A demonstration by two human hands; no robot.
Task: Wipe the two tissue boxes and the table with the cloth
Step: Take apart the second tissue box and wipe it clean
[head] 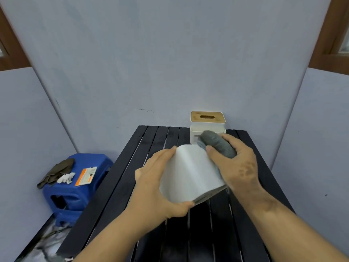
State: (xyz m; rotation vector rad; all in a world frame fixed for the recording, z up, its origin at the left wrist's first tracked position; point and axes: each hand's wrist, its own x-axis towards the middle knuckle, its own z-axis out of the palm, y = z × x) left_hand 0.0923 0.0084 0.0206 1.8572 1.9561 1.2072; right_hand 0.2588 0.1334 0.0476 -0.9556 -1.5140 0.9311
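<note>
A black slatted table (120,195) runs away from the camera to pale grey-blue walls (151,63), its near end cut off by the frame. Over its middle a white tissue box (190,173) is held tilted, clear of the slats; its opening is turned away and cannot be seen. The left hand (156,188) grips its left side, thumb on the near lower corner. The right hand (238,163) holds a bunched grey cloth (217,143) against the box's right side. Behind, a second tissue box (207,123) with a wooden lid stands at the far edge. A blue stool (75,193) sits left, on the floor
</note>
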